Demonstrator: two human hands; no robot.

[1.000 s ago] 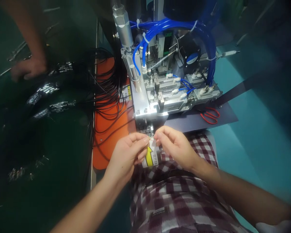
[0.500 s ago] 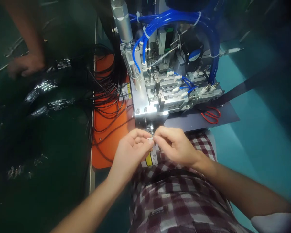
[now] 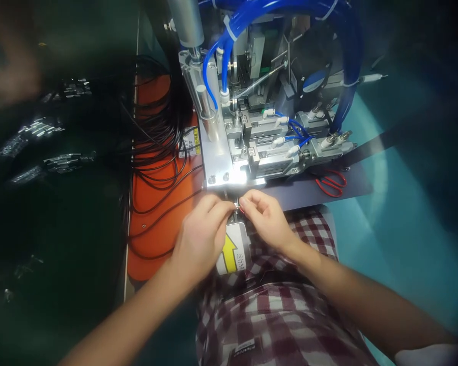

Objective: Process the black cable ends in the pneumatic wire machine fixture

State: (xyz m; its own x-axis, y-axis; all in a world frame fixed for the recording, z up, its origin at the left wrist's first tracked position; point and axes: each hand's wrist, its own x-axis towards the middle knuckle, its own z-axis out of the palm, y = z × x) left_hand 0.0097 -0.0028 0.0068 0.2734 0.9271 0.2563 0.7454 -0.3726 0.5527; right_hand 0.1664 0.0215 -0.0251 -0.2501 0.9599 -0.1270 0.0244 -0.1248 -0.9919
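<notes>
My left hand (image 3: 204, 231) and my right hand (image 3: 269, 216) meet at the front of a metal machine (image 3: 232, 168). Their thumbs and forefingers are pinched close together. Between the fingertips shows a tiny shiny, whitish part (image 3: 236, 206), too small to name. A touch of red appears by the right fingertips; I cannot make out what it is. Just below the hands, a white label with a yellow arrow (image 3: 230, 254) faces up on a rounded piece. The fingers partly cover the machine's narrow front section.
Black cables (image 3: 162, 132) lie over an orange board (image 3: 156, 223) on the left. Blue air hoses (image 3: 275, 10) arch above the machine. Red-handled scissors (image 3: 332, 183) rest to its right. Small shiny parts (image 3: 66, 162) lie on a dark surface, with another person's blurred hand (image 3: 13, 84) nearby.
My hands have moved slightly forward to the machine's front, with the left hand turned more palm-down. The arrow label shows more fully. The view has shifted, and the other person's hand is further left.
</notes>
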